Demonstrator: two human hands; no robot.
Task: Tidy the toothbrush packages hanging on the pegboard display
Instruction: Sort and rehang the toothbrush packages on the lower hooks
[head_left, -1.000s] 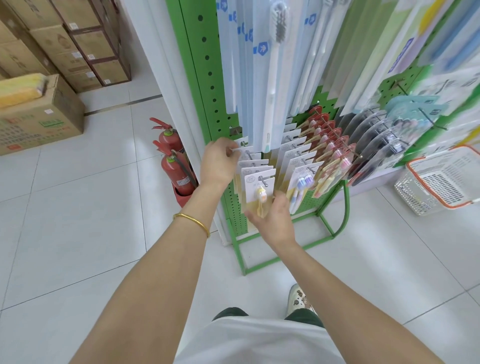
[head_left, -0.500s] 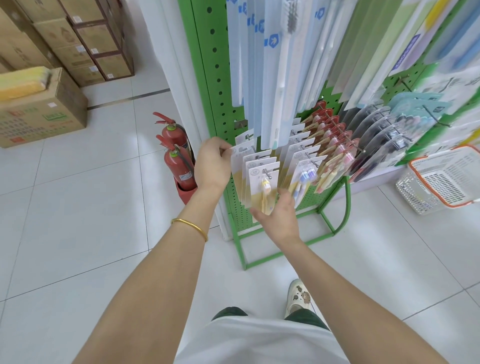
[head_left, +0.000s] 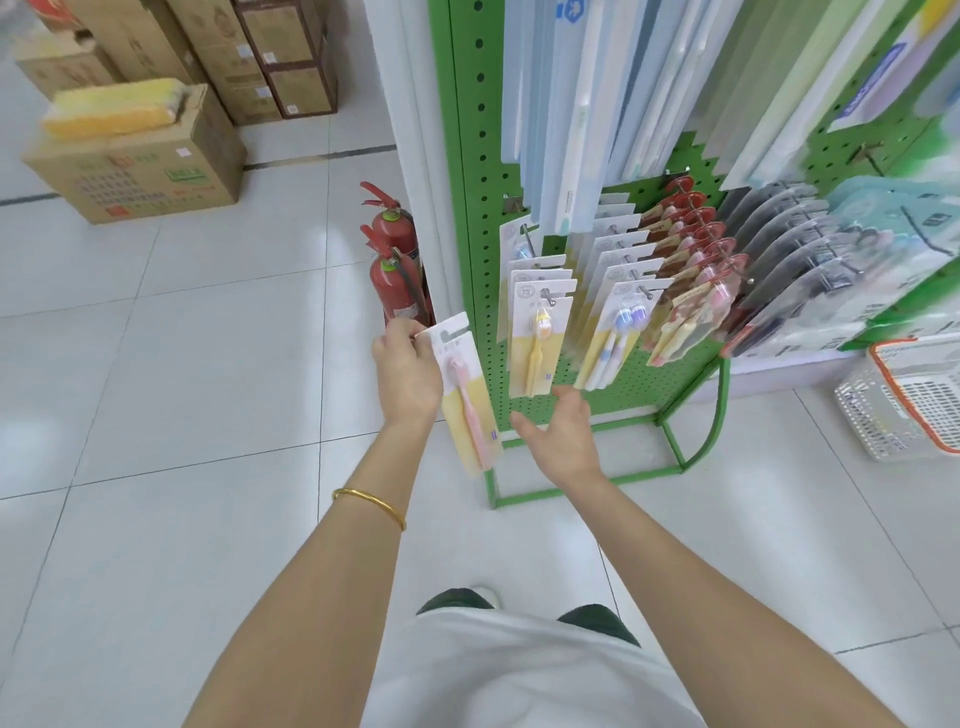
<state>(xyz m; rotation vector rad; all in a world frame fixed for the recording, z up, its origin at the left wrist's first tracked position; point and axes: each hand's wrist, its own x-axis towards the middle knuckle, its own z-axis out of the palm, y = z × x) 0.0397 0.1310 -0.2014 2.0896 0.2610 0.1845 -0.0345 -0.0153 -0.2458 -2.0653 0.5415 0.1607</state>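
Left hand pinches one pack clear of the pegboard; right hand hovers, fingers spread, holding nothing. Next, likely rehang it on the left peg.

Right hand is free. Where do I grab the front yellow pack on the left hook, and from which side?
Probably the bottom edge of the yellow pack, pinched from below by the right hand, which is open just beneath it. The pack hangs free there; its top is threaded on the hook, and the toothbrush blister bulges mid-card.
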